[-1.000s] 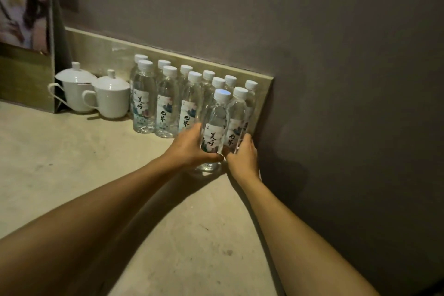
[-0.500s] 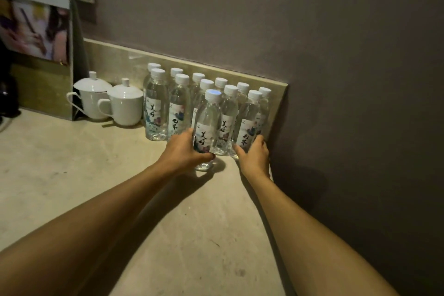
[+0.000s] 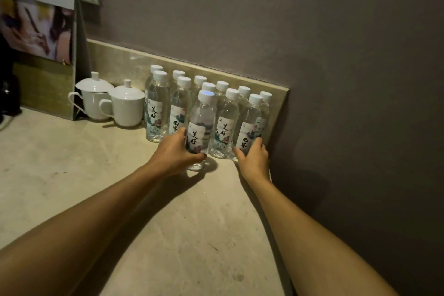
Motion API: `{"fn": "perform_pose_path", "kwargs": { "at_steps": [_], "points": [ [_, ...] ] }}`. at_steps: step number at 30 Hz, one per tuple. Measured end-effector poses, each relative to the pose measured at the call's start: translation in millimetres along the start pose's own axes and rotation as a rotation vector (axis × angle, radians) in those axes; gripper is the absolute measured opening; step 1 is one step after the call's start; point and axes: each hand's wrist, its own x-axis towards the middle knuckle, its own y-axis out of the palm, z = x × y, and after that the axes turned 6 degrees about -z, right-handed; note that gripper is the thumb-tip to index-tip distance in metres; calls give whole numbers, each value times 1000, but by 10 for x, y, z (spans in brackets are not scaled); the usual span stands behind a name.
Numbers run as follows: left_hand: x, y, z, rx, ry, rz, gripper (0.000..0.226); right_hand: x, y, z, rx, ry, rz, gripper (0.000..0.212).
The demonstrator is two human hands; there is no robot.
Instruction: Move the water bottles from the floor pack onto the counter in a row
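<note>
At the back of the desk [image 3: 120,199], against the low stone ledge [image 3: 276,94], the water bottles [image 3: 182,103] stand two deep, and my left hand [image 3: 176,151] has its fingers [image 3: 181,133] and thumb curled round the one bottle out front [image 3: 201,127], which stands upright just ahead of the rest. Over the last second I have eased it leftward, away from the corner and toward the middle of the group. My right hand [image 3: 253,158] has stayed at the end bottle [image 3: 249,127] by the wall [image 3: 336,79]; its fingers seem to wrap that bottle's base, though the dim light hides most of them. Two lidded white cups [image 3: 113,103] sit left of the bottles. I judge that I am squaring up a row, with this front bottle not yet in line.
</note>
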Motion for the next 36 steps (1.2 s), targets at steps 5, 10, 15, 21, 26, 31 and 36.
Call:
{"fn": "perform_pose_path", "kwargs": {
  "at_steps": [5,10,15,21,26,31,36],
  "points": [
    [9,-183,102,38,-39,-55,59,55,13,-11,82,64,55,58],
    [-6,-306,170,30,-67,-108,60,92,30,-34,130,111,75,64],
    [-2,-409,248,32,-73,-139,56,62,69,-69,138,107,58,68],
    [37,-569,412,102,-90,-219,57,64,68,-98,139,129,62,62],
    [134,-723,549,113,-90,-203,55,49,92,-69,117,150,60,62],
    [205,-841,695,136,-94,-209,59,70,108,-37,60,161,106,72],
    [260,-881,761,116,-83,-191,61,58,132,-59,22,163,108,74]
  ]
}}
